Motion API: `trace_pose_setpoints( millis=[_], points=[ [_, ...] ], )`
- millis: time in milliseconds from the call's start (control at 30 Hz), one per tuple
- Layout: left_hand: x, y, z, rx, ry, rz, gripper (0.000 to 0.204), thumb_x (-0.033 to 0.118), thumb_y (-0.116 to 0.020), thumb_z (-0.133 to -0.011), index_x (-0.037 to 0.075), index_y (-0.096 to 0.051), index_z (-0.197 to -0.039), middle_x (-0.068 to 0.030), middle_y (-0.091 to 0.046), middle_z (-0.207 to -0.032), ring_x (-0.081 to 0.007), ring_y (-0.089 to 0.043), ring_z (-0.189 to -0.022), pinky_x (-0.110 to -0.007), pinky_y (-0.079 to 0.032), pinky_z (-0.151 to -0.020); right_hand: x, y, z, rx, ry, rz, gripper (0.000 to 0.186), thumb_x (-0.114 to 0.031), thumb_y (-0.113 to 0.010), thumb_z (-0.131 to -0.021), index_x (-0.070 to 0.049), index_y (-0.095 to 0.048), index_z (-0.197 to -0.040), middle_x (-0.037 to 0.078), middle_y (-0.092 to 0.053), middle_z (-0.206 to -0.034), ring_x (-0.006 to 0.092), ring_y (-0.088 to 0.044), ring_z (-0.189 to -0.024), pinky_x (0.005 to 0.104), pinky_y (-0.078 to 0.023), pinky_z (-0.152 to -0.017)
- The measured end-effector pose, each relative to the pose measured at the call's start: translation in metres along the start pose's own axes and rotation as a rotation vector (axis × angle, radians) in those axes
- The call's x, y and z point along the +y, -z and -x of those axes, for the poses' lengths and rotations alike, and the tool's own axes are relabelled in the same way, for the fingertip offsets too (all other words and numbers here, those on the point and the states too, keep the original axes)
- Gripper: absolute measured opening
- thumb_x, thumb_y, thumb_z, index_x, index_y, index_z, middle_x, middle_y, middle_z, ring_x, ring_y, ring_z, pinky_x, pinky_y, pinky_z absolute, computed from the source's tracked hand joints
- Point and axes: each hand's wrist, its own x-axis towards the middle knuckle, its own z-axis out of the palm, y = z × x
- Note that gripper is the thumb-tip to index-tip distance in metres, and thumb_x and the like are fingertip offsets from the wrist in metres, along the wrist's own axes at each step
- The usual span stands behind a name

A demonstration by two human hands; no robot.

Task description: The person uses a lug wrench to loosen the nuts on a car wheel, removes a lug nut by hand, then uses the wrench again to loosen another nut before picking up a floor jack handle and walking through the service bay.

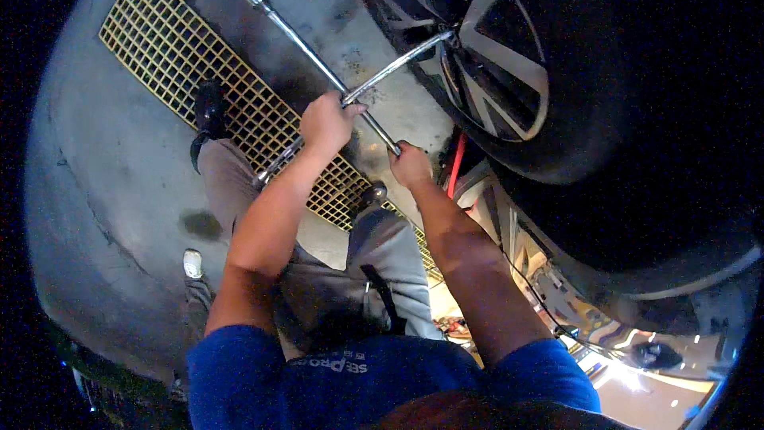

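A chrome four-way lug wrench point(398, 64) reaches to the hub of a car wheel point(497, 40) with grey-and-black spokes and a black tyre. My left hand point(326, 126) is closed on the wrench just beside its crossing. My right hand point(412, 166) grips the lower right arm of the same wrench near its end. One socket end points up and left over the floor, and another lies below my left hand, partly behind my forearm.
Yellow floor grating point(143, 36) runs diagonally across grey concrete point(119, 159) beneath my feet. A red bar point(457, 161) is below the wheel. Glossy car bodywork point(652, 326) curves at lower right, with a dark cable near it. Another person's white shoe point(192, 263) shows at left.
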Motion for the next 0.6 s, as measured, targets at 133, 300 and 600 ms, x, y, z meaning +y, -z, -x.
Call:
trace_pose_setpoints(
  millis=[133, 300, 600],
  points=[
    [-0.027, 0.014, -0.002, -0.033, -0.159, -0.011, 0.038, 0.039, -0.071, -0.073, 0.004, -0.065, -0.085, -0.0197, -0.064, -0.079, -0.0392, -0.062, -0.078, -0.047, -0.047, -0.068, -0.006, -0.009, 0.006, -0.097, -0.077, -0.068, 0.029, -0.032, -0.053, -0.083, -0.006, -0.063, -0.091, 0.023, -0.063, -0.084, 0.0415, -0.061, -0.078, 0.0484, -0.049, -0.073],
    [-0.056, 0.024, 0.000, -0.062, -0.112, -0.038, 0.037, 0.039, -0.068, -0.077, 0.004, -0.065, -0.088, -0.0215, -0.064, -0.080, -0.0392, -0.062, -0.078, -0.047, -0.048, -0.068, -0.033, -0.032, 0.012, -0.081, 0.069, -0.014, 0.030, -0.034, -0.052, -0.084, -0.006, -0.063, -0.088, 0.023, -0.063, -0.080, 0.0410, -0.061, -0.078, 0.0487, -0.049, -0.073],
    [-0.034, 0.022, -0.038, -0.076, -0.151, -0.113, 0.041, 0.042, -0.067, -0.077, 0.005, -0.066, -0.093, -0.0225, -0.064, -0.083, -0.0398, -0.062, -0.081, -0.048, -0.048, -0.068, -0.039, -0.013, -0.009, 0.015, -0.030, -0.117, 0.033, -0.038, -0.054, -0.084, -0.007, -0.062, -0.088, 0.022, -0.063, -0.080, 0.0407, -0.061, -0.079, 0.0485, -0.049, -0.073]
  ],
)
